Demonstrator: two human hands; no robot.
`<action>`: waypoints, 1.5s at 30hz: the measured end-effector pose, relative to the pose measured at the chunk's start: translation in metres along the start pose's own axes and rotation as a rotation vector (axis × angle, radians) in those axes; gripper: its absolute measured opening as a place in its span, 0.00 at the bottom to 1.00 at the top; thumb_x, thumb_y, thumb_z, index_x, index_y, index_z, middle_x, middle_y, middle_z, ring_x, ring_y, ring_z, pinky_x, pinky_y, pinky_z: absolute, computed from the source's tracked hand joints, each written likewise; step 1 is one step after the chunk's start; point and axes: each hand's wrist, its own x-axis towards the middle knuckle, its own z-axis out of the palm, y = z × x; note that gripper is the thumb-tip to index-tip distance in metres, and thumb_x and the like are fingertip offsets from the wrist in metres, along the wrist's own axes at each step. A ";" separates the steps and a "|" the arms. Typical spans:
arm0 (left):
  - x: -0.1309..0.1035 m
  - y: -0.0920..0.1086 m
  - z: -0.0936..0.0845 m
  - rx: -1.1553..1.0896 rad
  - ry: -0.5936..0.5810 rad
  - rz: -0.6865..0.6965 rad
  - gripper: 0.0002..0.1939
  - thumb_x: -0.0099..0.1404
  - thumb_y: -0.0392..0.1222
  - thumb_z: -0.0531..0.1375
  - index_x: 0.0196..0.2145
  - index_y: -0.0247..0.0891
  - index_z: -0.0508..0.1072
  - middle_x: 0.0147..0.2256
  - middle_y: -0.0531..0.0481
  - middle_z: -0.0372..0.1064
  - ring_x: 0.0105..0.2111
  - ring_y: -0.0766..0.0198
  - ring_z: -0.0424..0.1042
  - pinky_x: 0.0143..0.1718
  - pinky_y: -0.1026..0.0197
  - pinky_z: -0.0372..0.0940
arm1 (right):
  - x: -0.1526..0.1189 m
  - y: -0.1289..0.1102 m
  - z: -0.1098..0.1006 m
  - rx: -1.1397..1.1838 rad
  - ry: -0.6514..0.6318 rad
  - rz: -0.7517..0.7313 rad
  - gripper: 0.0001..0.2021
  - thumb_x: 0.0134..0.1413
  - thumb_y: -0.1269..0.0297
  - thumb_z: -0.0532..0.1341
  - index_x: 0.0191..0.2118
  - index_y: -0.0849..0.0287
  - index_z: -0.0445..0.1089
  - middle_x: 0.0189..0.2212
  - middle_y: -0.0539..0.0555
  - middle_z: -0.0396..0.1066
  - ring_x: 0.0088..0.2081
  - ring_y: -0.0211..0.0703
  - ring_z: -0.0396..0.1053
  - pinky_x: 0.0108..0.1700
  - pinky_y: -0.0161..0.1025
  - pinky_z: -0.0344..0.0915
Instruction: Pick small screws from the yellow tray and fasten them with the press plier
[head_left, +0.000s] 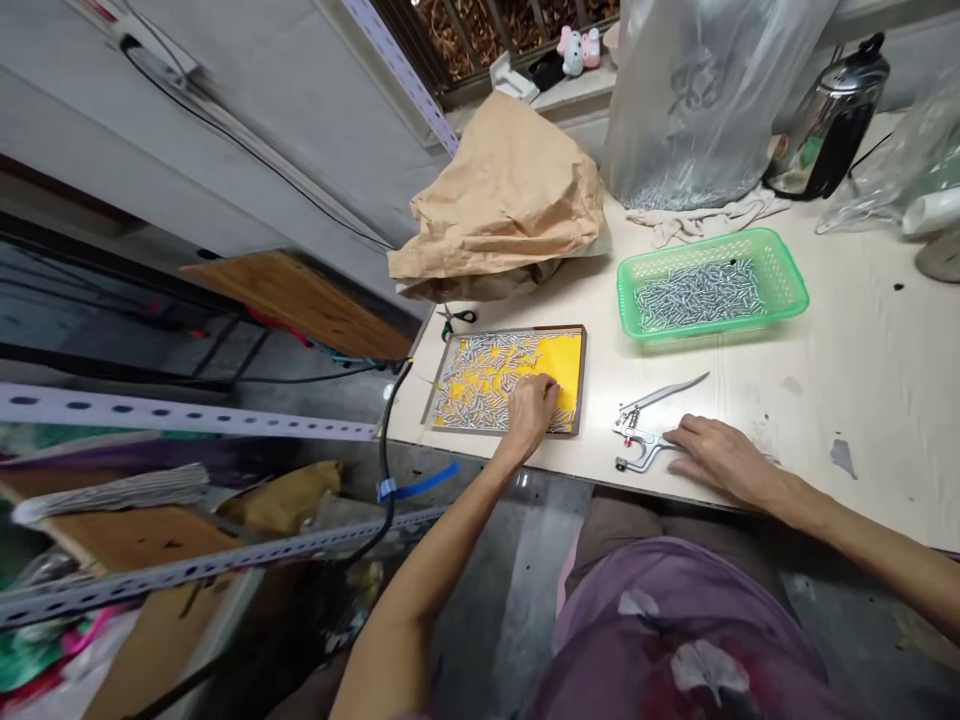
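My left hand (531, 412) is over the right part of a shallow tray (582, 382) with a yellow bottom. Its fingers are curled together, and whatever is between them is hidden. Many small silvery metal pins (480, 385) lie scattered in that tray, mostly on its left and middle. On the tabletop, my right hand (716, 455) has its fingers around one handle of a pair of snap-fastener pliers (639, 440). The pliers lie with their handles spread and their jaws pointing left.
A green plastic basket (796, 300) with more silvery pins (701, 295) stands behind the pliers. Green-handled scissors (456, 318) lie beyond the tray, near a brown paper bag (517, 190). A clear plastic bag (690, 110) and a kettle (836, 125) stand at the back.
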 end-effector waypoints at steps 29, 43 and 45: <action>-0.072 0.069 0.025 -0.685 -0.647 -0.415 0.11 0.56 0.44 0.63 0.25 0.32 0.73 0.13 0.62 0.54 0.12 0.75 0.50 0.15 0.69 0.46 | -0.006 0.000 0.015 -0.067 -0.039 0.059 0.12 0.64 0.72 0.48 0.37 0.58 0.69 0.34 0.55 0.71 0.34 0.41 0.65 0.35 0.37 0.57; -0.056 0.070 0.018 -0.401 -0.815 -0.229 0.13 0.58 0.43 0.60 0.20 0.34 0.71 0.10 0.59 0.55 0.12 0.73 0.54 0.18 0.68 0.50 | -0.006 -0.004 0.011 -0.105 -0.047 0.064 0.12 0.64 0.71 0.49 0.37 0.58 0.69 0.33 0.55 0.71 0.33 0.41 0.64 0.34 0.37 0.56; -0.056 0.069 0.018 -0.421 -0.829 -0.230 0.14 0.57 0.44 0.60 0.18 0.34 0.69 0.11 0.59 0.56 0.12 0.73 0.54 0.18 0.68 0.50 | -0.005 -0.001 0.008 -0.113 -0.062 0.059 0.10 0.64 0.67 0.52 0.39 0.58 0.70 0.38 0.57 0.72 0.36 0.43 0.66 0.36 0.38 0.58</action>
